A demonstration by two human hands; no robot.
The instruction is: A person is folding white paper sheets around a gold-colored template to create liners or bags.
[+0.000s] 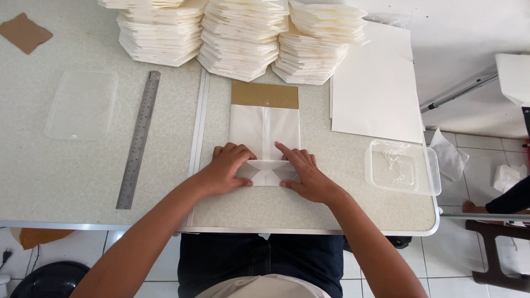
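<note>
A white paper bag point(264, 129) lies flat on the table, resting on a brown cardboard template point(264, 94) that sticks out at its far end. The bag's near end is folded into a diamond-shaped bottom point(266, 171). My left hand point(227, 167) presses fingers down on the left flap of that fold. My right hand point(305, 173) presses on the right flap, index finger stretched toward the middle crease. Neither hand grips anything; both lie flat on the paper.
Three tall stacks of folded white bags point(237, 33) stand at the table's far edge. A steel ruler point(138, 140) and clear plastic lid point(83, 105) lie left; white sheets point(375, 88) and a clear tub point(402, 167) lie right. A brown scrap point(25, 32) sits far left.
</note>
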